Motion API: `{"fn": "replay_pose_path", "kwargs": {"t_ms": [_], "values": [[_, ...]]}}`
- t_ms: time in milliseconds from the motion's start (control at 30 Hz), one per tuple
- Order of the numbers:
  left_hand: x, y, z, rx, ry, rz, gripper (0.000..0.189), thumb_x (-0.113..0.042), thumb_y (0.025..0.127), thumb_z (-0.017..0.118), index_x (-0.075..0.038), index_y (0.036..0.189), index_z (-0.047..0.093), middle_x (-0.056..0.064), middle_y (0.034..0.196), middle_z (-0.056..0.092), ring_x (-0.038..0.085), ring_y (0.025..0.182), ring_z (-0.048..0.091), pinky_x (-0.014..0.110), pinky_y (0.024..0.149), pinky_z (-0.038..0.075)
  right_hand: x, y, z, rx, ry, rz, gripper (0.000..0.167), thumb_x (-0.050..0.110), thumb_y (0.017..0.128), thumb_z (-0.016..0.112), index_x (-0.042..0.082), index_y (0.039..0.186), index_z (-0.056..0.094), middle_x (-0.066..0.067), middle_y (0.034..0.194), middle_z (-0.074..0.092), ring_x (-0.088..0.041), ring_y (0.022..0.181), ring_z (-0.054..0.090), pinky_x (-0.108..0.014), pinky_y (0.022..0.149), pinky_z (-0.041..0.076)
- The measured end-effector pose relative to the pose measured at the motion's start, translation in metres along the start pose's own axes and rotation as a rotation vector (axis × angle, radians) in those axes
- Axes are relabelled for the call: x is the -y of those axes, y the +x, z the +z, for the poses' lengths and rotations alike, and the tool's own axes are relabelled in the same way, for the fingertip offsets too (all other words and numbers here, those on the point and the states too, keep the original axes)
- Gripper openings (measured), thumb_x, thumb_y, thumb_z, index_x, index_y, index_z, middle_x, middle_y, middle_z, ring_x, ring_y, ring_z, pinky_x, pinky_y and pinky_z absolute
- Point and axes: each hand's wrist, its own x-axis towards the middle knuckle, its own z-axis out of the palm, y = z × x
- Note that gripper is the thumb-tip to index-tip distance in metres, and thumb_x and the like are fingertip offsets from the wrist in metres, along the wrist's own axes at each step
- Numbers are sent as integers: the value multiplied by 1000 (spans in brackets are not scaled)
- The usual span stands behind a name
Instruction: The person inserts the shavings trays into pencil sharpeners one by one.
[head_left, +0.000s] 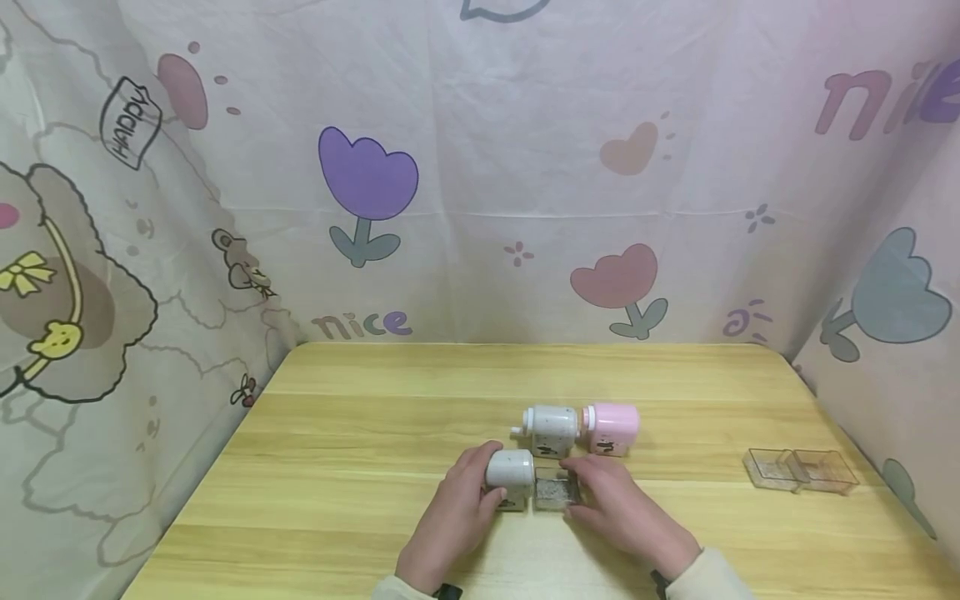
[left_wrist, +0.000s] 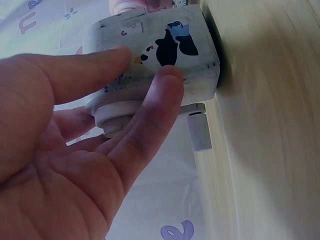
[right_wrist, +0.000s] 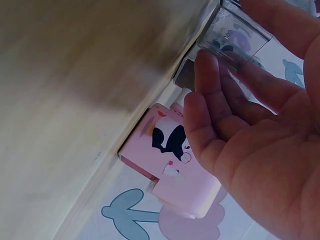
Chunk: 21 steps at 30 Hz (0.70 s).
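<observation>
My left hand (head_left: 459,504) grips a grey hand-crank pencil sharpener (head_left: 510,472), thumb on the near side and fingers round the far side. In the left wrist view, a penguin-like print shows on this sharpener (left_wrist: 172,47), and its crank handle (left_wrist: 200,131) sticks out below my fingers. My right hand (head_left: 618,507) holds a clear shavings drawer (head_left: 553,492) between thumb and fingers, close beside the sharpener's right side. Dark specks show in the drawer. From the right wrist, the drawer's clear wall (right_wrist: 234,35) appears at my fingertips.
Just behind my hands stand a second grey sharpener (head_left: 553,429) and a pink sharpener (head_left: 613,428), side by side. Two clear drawers (head_left: 801,471) lie near the right edge of the wooden table (head_left: 360,417). Printed cloth (head_left: 487,167) hangs behind and along both sides.
</observation>
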Motion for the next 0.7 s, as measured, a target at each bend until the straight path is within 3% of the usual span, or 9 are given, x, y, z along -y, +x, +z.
{"fn": "replay_pose_path", "kwargs": {"t_ms": [467,700], "values": [[0,0,0,1,-4,-4,55,-4,91,74,-5,143,54,23,136,59,39,115,64,52,93,57,3,4,8,-1,-2,-17,59,11,79,85,-6,131,62,-16,121,70,-32,111,64,-53,97,54],[0,0,1,1,-2,9,55,-4,92,74,-2,143,53,23,136,60,39,116,64,53,94,56,5,4,8,-9,-17,-34,59,12,78,86,-3,131,63,-17,124,67,-35,112,63,-57,97,51]]}}
